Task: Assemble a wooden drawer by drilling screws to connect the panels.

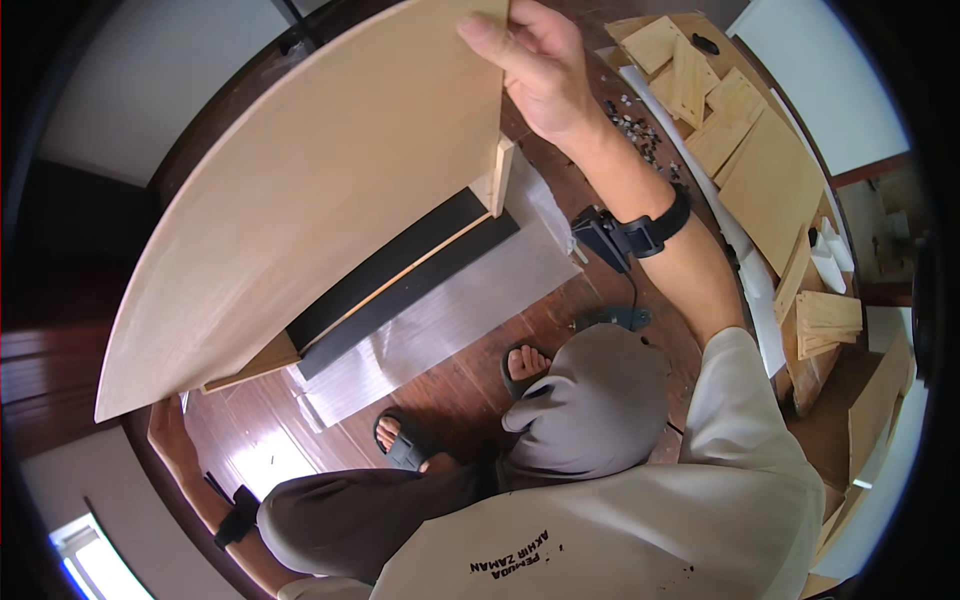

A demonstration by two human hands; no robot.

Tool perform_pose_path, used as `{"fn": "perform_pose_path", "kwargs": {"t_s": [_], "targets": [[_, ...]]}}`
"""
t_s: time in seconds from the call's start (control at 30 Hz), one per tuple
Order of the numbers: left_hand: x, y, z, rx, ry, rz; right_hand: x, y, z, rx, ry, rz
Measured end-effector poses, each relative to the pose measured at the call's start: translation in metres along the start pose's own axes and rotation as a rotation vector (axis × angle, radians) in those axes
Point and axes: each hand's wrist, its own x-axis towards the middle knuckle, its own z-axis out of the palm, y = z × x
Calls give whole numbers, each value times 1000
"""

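A large pale wooden panel stands tilted in front of me, filling the upper left. My right hand grips its upper right corner, thumb on the near face and fingers wrapped behind the edge. Low on the left, my left hand is at the panel's bottom left corner, its fingers mostly hidden beneath. Below the panel are black boards with a thin wooden strip running between them. A short upright wooden piece stands at their right end, and another wooden piece at their left end.
White foam sheeting lies under the boards on the reddish-brown wood floor. Small hardware pieces are scattered at the upper right. Beyond them, several wooden panels and white bottles rest on cardboard. My sandalled feet are close by.
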Motion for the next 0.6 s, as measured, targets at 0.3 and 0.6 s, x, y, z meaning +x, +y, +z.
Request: {"fn": "perform_pose_path", "kwargs": {"t_s": [0.3, 0.6], "targets": [[-8, 5, 33, -188, -90, -49, -39, 49, -38, -337, -95, 152], [3, 9, 47, -214, -75, -82, -46, 59, -57, -785, -290, 219]]}}
